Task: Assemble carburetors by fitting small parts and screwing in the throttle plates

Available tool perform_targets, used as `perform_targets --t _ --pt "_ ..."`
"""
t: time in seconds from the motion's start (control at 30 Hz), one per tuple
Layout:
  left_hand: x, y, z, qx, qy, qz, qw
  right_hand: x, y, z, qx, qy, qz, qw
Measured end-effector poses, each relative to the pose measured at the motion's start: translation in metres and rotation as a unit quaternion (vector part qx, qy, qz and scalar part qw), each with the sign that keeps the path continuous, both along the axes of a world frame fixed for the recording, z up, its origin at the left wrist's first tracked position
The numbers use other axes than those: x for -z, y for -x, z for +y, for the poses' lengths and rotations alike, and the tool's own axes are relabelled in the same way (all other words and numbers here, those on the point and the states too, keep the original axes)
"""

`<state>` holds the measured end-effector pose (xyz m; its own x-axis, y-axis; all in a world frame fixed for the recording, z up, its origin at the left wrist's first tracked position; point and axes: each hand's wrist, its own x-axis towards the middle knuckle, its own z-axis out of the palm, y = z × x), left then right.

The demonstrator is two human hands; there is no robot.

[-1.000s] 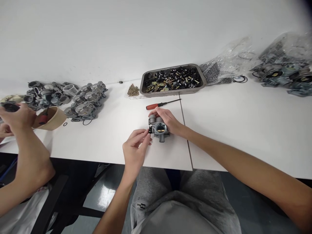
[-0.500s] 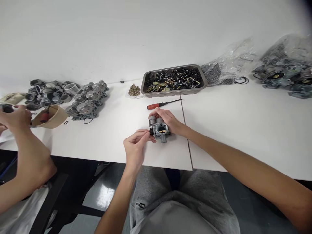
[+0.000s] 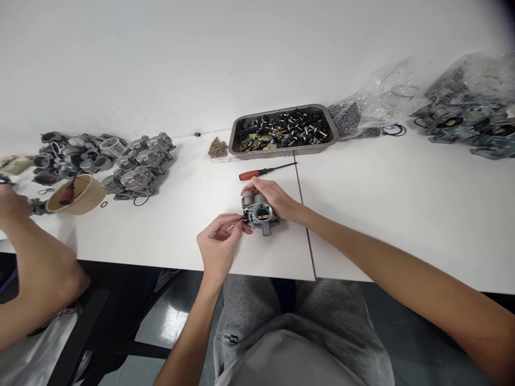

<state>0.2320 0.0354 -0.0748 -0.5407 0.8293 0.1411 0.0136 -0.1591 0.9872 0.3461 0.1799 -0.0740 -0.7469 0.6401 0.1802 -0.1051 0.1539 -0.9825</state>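
A grey metal carburetor (image 3: 263,213) rests on the white table in front of me, its round bore facing me. My right hand (image 3: 273,197) is wrapped over its top and right side, holding it steady against the table. At the carburetor's left side, my left hand (image 3: 220,236) pinches with thumb and fingertips at a small black part (image 3: 245,217). The fingertips partly cover that part, so its exact kind cannot be made out. Just beyond my right hand lies a screwdriver (image 3: 250,175) with a red handle, its shaft pointing right.
Behind the screwdriver stands a metal tray (image 3: 284,154) of small parts, beside a pile of brass pieces (image 3: 218,148). Carburetors (image 3: 140,161) are grouped at left, near a cream bowl (image 3: 94,195). Plastic bags (image 3: 374,107) and more carburetors (image 3: 458,126) lie right. A co-worker's arm (image 3: 44,257) reaches in at left.
The view has shifted slightly. My hands keep almost the same hold on the carburetor, with the left fingers still at the black part. The co-worker's hand has moved left.
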Motion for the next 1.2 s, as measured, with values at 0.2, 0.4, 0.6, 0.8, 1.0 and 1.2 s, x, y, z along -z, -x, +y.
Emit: perform_targets --t 0.2,0.4,0.6,0.8,1.0,1.2 --pt "0.004 -0.008 -0.004 -0.019 -0.049 0.038 0.998 0.002 0.000 -0.003 0.026 0.017 0.004 1.000" --pt "0.012 -0.019 -0.018 -0.012 -0.037 0.057 0.998 -0.001 -0.001 -0.004 0.037 -0.002 -0.002 0.999" --pt "0.009 -0.020 -0.019 -0.015 0.002 0.097 0.995 0.001 0.000 0.000 0.021 -0.023 0.002 1.000" --pt "0.005 -0.021 -0.020 -0.025 0.039 0.225 0.973 0.000 -0.001 0.000 0.016 -0.019 -0.004 1.000" --pt "-0.001 -0.001 -0.014 0.016 0.050 0.181 0.982 0.000 -0.002 0.002 0.015 -0.037 -0.011 0.999" --pt "0.002 0.021 -0.004 0.068 0.010 0.215 0.974 0.003 -0.001 0.003 0.007 -0.036 -0.006 0.999"
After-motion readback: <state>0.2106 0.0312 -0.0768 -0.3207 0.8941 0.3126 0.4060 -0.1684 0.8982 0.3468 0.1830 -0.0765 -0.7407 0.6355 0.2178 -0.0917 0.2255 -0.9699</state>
